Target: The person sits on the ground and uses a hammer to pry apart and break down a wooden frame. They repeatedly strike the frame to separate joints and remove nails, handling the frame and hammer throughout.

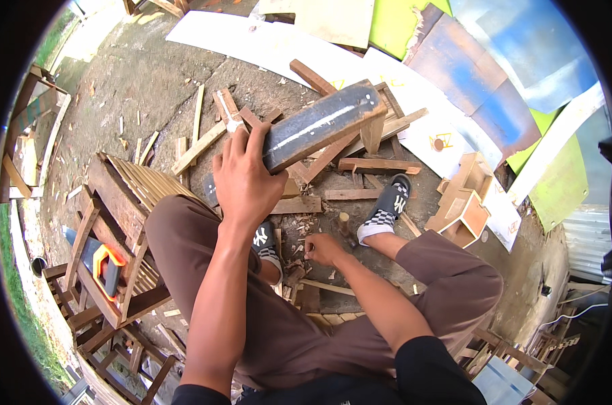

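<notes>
Above a rough concrete floor (157,74), the left hand (247,169) clasps the block (323,126), fingers over its dark face; nearer the body, the right hand (325,250) is loosely curled between the feet, and I cannot tell whether it is closed on anything; around both hands, wood chips and offcuts (298,204) litter the gritty grey-brown floor; farther out, a white board (299,50) lies beyond the offcuts, with blue sheets (522,50) and green sheets (557,181) toward the right; grass (33,317) borders the left edge, corrugated metal (586,236) the right; strong daylight bleaches the board.

Thick, long and straight-sided, the block is blackish on its broad face, with a white streak along it and bare brown wood at its near edge; it slants up to the right from the hand, over the offcuts, though whether it touches them I cannot tell.

Counted outward: two hands; one block; two dark shoes (392,197) with white marks; one saw (110,271), orange and black at the handle, on a wooden frame (110,196) at the left; the offcuts overlap too much to count.
</notes>
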Action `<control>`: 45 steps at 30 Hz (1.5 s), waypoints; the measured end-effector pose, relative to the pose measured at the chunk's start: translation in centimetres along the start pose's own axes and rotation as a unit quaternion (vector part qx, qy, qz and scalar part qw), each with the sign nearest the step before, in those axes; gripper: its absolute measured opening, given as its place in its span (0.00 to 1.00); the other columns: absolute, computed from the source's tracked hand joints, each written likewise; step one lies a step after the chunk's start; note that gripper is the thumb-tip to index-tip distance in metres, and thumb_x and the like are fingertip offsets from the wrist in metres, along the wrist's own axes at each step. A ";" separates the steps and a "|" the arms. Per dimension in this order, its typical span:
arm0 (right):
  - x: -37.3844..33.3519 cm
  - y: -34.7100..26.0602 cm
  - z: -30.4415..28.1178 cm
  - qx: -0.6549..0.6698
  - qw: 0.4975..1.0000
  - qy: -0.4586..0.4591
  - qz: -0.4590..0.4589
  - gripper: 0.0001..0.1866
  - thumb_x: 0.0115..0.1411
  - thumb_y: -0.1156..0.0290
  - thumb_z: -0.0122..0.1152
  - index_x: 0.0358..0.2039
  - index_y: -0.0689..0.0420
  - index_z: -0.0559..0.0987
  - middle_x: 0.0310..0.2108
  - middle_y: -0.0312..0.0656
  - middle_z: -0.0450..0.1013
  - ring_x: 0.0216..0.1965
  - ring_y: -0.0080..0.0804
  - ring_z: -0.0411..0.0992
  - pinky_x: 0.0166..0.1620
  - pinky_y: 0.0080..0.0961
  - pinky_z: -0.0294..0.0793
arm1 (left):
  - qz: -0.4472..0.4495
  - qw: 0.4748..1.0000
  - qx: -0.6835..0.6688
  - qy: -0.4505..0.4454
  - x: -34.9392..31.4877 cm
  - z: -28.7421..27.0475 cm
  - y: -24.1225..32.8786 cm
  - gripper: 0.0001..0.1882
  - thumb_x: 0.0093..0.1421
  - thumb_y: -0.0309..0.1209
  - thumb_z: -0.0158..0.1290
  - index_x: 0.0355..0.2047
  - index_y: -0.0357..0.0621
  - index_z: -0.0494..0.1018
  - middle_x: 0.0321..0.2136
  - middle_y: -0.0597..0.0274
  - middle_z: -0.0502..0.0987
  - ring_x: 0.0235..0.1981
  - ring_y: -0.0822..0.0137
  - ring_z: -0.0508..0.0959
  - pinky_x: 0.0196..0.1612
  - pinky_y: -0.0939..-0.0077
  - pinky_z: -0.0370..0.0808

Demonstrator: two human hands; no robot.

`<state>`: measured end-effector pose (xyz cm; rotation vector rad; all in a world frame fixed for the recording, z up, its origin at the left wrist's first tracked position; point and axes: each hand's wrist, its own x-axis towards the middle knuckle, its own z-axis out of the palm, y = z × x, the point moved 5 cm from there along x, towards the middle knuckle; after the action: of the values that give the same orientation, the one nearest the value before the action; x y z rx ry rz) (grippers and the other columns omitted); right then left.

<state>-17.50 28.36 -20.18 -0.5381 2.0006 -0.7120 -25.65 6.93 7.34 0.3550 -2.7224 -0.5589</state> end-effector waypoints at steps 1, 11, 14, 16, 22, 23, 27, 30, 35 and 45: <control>-1.3 -1.4 -1.1 -0.018 0.999 -0.030 -0.017 0.09 0.58 0.70 0.76 0.36 0.57 0.82 0.36 0.47 0.83 0.42 0.48 0.82 0.43 0.45 0.78 | 0.012 1.000 0.003 -0.011 -0.3 0.2 0.4 0.39 0.43 0.29 0.70 0.60 0.52 0.74 0.47 0.57 0.77 0.51 0.49 0.79 0.55 0.55 0.73; -19.3 -4.0 -14.5 0.098 0.988 0.078 -0.088 0.10 0.63 0.73 0.74 0.34 0.60 0.79 0.27 0.40 0.80 0.29 0.29 0.78 0.34 0.30 0.76 | 0.129 0.987 0.026 -0.096 -2.3 2.6 2.8 0.40 0.45 0.31 0.72 0.61 0.57 0.75 0.51 0.58 0.77 0.57 0.53 0.78 0.58 0.52 0.73; -21.2 -2.3 -17.6 0.175 0.964 0.190 -0.065 0.09 0.64 0.75 0.74 0.35 0.62 0.79 0.27 0.34 0.78 0.29 0.19 0.75 0.34 0.23 0.75 | 0.146 0.983 0.052 -0.100 -2.5 3.2 2.6 0.39 0.47 0.32 0.72 0.62 0.60 0.74 0.49 0.60 0.77 0.56 0.55 0.78 0.57 0.51 0.73; -21.5 -1.4 -19.4 0.229 0.940 0.245 -0.060 0.08 0.65 0.77 0.73 0.36 0.62 0.79 0.28 0.33 0.78 0.29 0.17 0.74 0.34 0.20 0.76 | 0.149 0.981 0.067 -0.108 -2.5 3.7 2.5 0.39 0.47 0.32 0.72 0.62 0.60 0.74 0.49 0.60 0.77 0.56 0.55 0.78 0.57 0.51 0.72; -22.1 -0.4 -22.7 0.353 0.869 0.335 -0.087 0.04 0.68 0.80 0.68 0.37 0.63 0.80 0.30 0.38 0.81 0.31 0.20 0.80 0.36 0.19 0.80 | 0.182 0.974 0.089 -0.101 -2.7 4.7 3.7 0.40 0.46 0.32 0.73 0.62 0.60 0.74 0.48 0.60 0.77 0.56 0.55 0.77 0.56 0.51 0.72; -22.3 -0.4 -22.9 0.363 0.856 0.355 -0.097 0.03 0.68 0.80 0.67 0.38 0.64 0.81 0.31 0.39 0.82 0.32 0.22 0.81 0.37 0.19 0.81 | 0.183 0.973 0.094 -0.104 -2.8 4.8 3.9 0.40 0.46 0.32 0.74 0.62 0.59 0.75 0.49 0.60 0.77 0.56 0.55 0.77 0.56 0.51 0.72; -22.5 0.3 -23.0 0.398 0.803 0.428 -0.114 0.06 0.68 0.81 0.66 0.45 0.67 0.84 0.36 0.44 0.83 0.36 0.25 0.82 0.40 0.21 0.84 | 0.182 0.971 0.100 -0.115 -2.7 4.9 4.4 0.41 0.45 0.35 0.75 0.62 0.59 0.74 0.50 0.59 0.77 0.57 0.55 0.77 0.57 0.51 0.70; -22.4 0.8 -22.9 0.412 0.783 0.451 -0.120 0.09 0.69 0.82 0.65 0.48 0.68 0.84 0.39 0.46 0.83 0.38 0.28 0.83 0.42 0.22 0.85 | 0.180 0.971 0.097 -0.128 -2.6 4.8 4.6 0.41 0.45 0.38 0.75 0.61 0.55 0.74 0.52 0.58 0.77 0.56 0.53 0.77 0.60 0.53 0.67; -22.4 -0.7 -23.6 0.299 0.788 0.504 -0.190 0.10 0.69 0.83 0.64 0.49 0.69 0.84 0.41 0.46 0.84 0.40 0.28 0.83 0.44 0.23 0.85 | 0.161 0.973 0.083 -0.142 -2.7 4.9 5.0 0.42 0.48 0.53 0.75 0.61 0.53 0.75 0.51 0.60 0.78 0.57 0.53 0.78 0.61 0.49 0.66; -18.2 -5.7 -26.4 0.248 0.810 0.492 -0.202 0.05 0.70 0.80 0.66 0.44 0.66 0.81 0.39 0.41 0.84 0.40 0.22 0.82 0.46 0.21 0.83 | 0.158 0.974 0.056 -0.153 -2.7 4.9 5.5 0.42 0.48 0.65 0.71 0.53 0.49 0.76 0.47 0.59 0.79 0.55 0.55 0.79 0.54 0.47 0.69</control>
<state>-31.07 42.57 5.77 -0.2726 2.4631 -2.0376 -25.95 14.29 4.70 -0.1553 -3.0278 -0.3977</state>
